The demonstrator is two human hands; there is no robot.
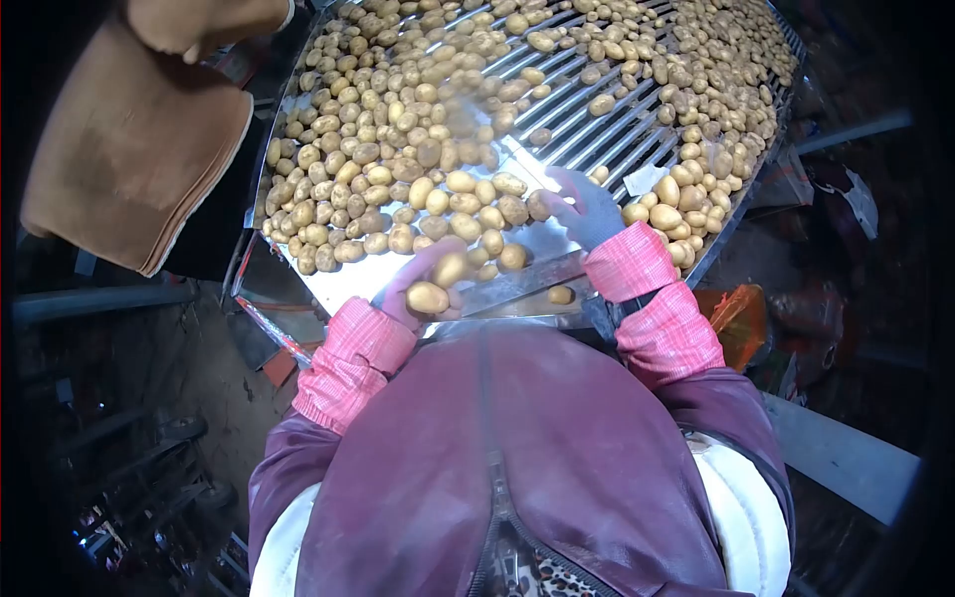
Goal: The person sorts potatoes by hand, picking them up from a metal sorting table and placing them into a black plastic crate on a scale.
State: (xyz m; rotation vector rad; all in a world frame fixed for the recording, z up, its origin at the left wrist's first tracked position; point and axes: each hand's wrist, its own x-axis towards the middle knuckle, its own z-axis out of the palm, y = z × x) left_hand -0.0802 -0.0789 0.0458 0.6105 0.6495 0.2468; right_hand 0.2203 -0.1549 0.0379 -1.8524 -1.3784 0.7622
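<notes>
Many potatoes point(348, 169) lie on a metal sorting table point(343, 284). My left hand point(418, 282), gloved, is at the table's near edge, its fingers curled round potatoes point(428, 298). Beyond the near metal strip point(522, 286), my right hand point(585, 207), in a grey and pink glove, has its thumb and fingers apart beside a brownish potato point(538, 205); no potato shows clearly in its grasp. One potato point(560, 296) lies on the near side of the strip.
Metal bars point(587, 124) run across the table's middle, with more potatoes point(716, 90) along the right side. Brown padded fabric point(129, 149) hangs at upper left. An orange bag point(736, 323) is right of my right sleeve, near a grey beam point(846, 453).
</notes>
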